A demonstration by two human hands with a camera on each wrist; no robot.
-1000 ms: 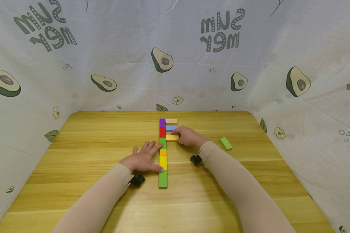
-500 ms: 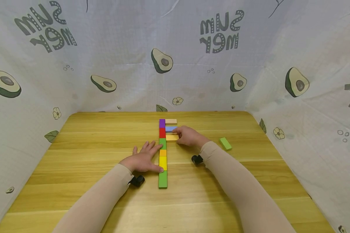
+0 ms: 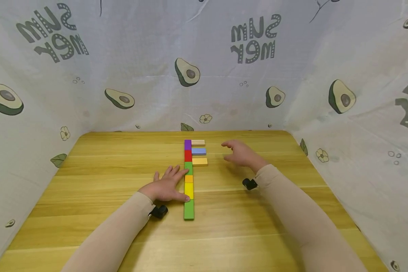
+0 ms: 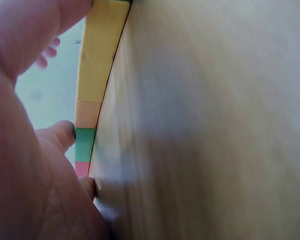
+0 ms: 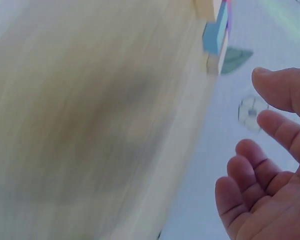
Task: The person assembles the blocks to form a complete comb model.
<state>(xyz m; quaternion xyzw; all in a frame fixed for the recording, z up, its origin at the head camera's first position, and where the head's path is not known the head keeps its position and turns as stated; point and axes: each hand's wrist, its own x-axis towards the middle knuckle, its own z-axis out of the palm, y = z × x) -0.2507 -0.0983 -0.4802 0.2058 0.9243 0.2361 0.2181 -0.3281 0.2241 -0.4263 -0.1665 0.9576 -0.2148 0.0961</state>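
A straight row of coloured blocks runs away from me on the table: a green block (image 3: pixel 189 210) nearest, then a yellow block (image 3: pixel 189 190), an orange block (image 3: pixel 189 178), another green block (image 3: pixel 188 166), a red block (image 3: pixel 188 155) and a purple block (image 3: pixel 188 144). My left hand (image 3: pixel 164 187) lies spread beside the row, thumb and index fingertip touching it. Three blocks stick out to the right from its far half: pale yellow (image 3: pixel 200 162), blue (image 3: pixel 198 151) and plain wood (image 3: pixel 198 143). To their right, my right hand (image 3: pixel 243 154) hovers with nothing between thumb and fingers.
The wooden table (image 3: pixel 122 234) ends at a pale cloth backdrop (image 3: pixel 149 75) printed with avocados, which also hangs along both sides. Black wrist cameras sit under both sleeves; the right one (image 3: pixel 249 184) is close above the table.
My right hand has let go of the pale yellow block and moved right, its fingers parting. The light green block lying at the right is now hidden behind that arm. My left hand stays put.
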